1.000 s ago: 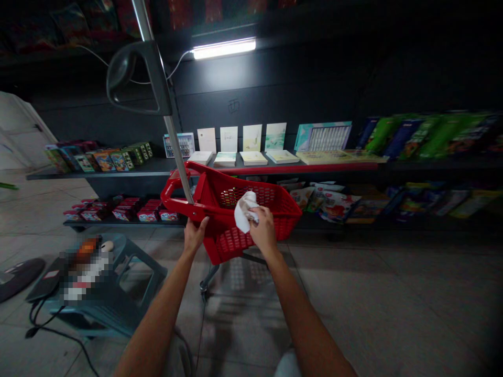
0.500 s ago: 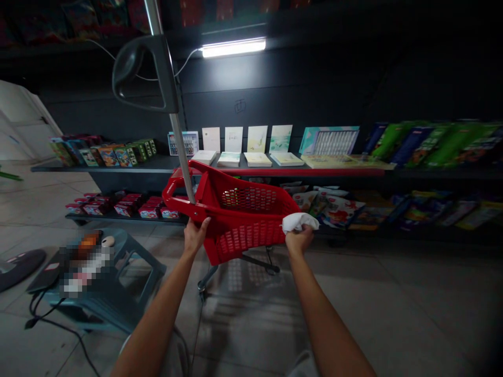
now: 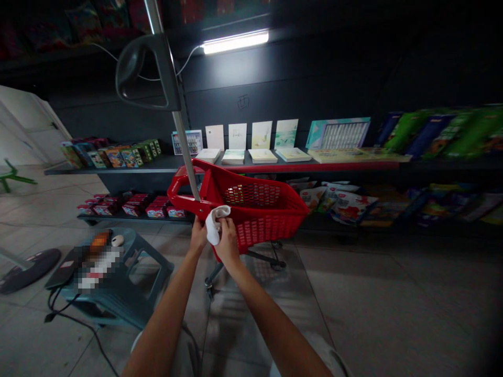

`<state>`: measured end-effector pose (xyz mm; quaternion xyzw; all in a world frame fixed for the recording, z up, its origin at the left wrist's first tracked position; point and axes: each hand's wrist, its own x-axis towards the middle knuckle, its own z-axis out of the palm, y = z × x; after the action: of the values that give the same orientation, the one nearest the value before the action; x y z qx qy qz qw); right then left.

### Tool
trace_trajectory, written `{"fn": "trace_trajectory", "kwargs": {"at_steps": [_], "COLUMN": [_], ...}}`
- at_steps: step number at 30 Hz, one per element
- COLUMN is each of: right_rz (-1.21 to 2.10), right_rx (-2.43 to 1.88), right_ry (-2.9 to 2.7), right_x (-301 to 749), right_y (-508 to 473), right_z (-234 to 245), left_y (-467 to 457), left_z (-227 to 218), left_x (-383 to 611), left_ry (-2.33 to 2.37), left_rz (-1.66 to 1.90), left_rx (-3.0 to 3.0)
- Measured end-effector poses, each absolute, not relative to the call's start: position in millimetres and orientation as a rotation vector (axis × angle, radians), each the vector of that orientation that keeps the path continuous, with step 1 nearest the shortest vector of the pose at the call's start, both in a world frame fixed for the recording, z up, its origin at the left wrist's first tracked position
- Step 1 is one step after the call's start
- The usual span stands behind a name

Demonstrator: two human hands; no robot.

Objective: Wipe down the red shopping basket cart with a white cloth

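Observation:
A small red shopping cart (image 3: 271,225) with perforated sides stands on the tiled floor in front of me. A metal pole (image 3: 183,141) with a dark grey loop handle (image 3: 168,73) rises from its rear end. My right hand (image 3: 228,241) is closed on a white cloth (image 3: 212,225), pressed against the near side of the cart below the pole. Just left of it, my left hand (image 3: 198,235) grips the lower edge of the cart's red rear part, its fingers partly hidden behind the plastic and the cloth.
Behind the cart, a dark shelf (image 3: 153,166) carries notebooks (image 3: 262,156), small boxes (image 3: 129,155) and bagged goods (image 3: 428,135). Snack bags (image 3: 349,205) lie on the lower level. A grey-blue stool (image 3: 153,262) at left bears blurred items and a cable (image 3: 88,325). A tube light (image 3: 236,42) shines above.
My right hand has moved left with the white cloth, from the cart's front end to its rear beside my left hand. My left hand stays at the cart's rear.

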<state>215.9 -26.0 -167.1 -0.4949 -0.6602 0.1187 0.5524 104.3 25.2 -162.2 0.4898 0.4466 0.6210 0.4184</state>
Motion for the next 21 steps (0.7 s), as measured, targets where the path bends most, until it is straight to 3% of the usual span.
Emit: {"fn": "trace_trajectory", "kwargs": {"at_steps": [6, 13, 21], "right_rz": [0.244, 0.261, 0.096], "right_rx": [-1.35, -1.248, -1.506], "right_ry": [-1.768, -2.07, -1.719], "right_x": [232.6, 272.7, 388.8], "right_y": [-16.6, -18.8, -2.3], "right_z": [-202.2, -198.7, -205.9], "left_y": [27.1, 27.0, 27.8], "left_z": [-160.4, -161.4, -157.8], "left_x": [112.9, 113.4, 106.1], "left_ry": [1.08, 1.384, 1.295], "left_rz": [1.648, 1.691, 1.616], "left_rx": [1.171, 1.412, 1.456]}}
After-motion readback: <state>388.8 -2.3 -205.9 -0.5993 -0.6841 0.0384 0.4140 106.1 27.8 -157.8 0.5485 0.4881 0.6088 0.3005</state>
